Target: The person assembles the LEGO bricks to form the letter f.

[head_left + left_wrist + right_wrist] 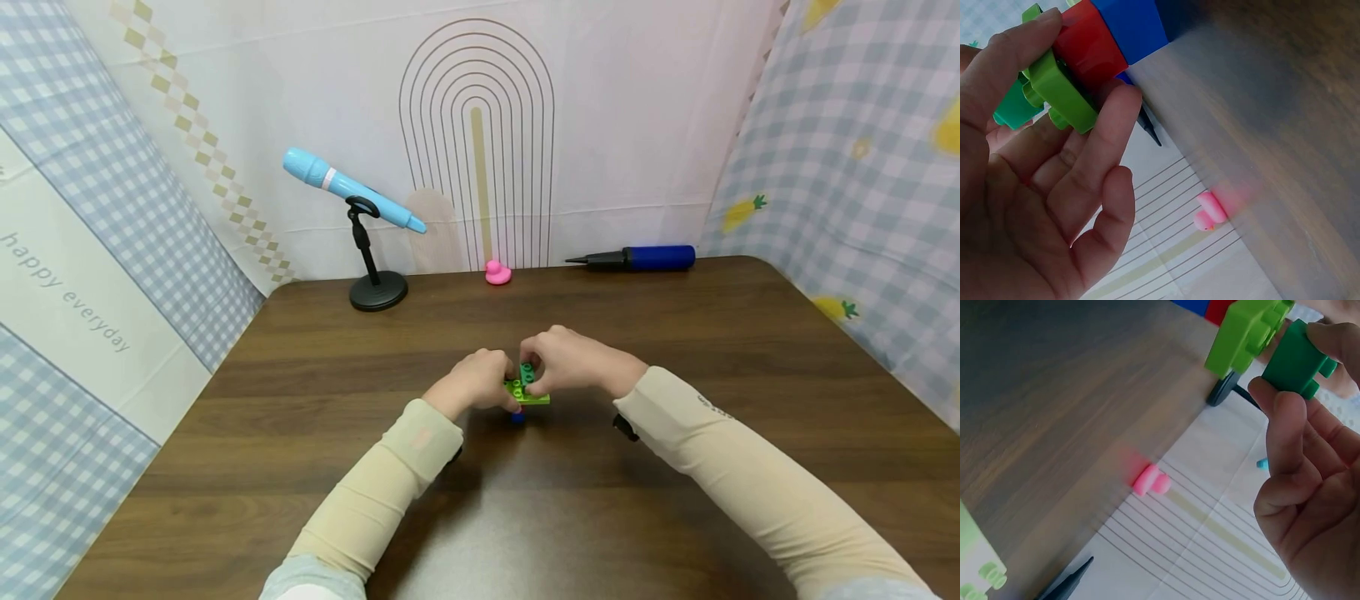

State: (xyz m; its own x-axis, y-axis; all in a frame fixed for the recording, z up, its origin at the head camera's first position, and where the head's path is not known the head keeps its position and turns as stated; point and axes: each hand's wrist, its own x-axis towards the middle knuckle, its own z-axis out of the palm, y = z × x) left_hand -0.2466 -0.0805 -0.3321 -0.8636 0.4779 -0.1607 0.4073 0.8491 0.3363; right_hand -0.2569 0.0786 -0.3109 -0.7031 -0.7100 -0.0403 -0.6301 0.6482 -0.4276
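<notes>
Near the middle of the table, my left hand holds a small stack of toy building bricks. On top of that stack is a long lime-green brick, studs up, with a red brick under it and a blue brick at the bottom. Thumb and fingers of the left hand grip the lime and red bricks. A dark green brick is pinched between the thumb and fingers of my right hand, just over the lime brick's studs. Whether those two bricks touch, I cannot tell.
At the table's back edge are a black stand with a light blue toy microphone, a pink duck and a blue hand pump. A pale green studded thing shows at the right wrist view's lower left.
</notes>
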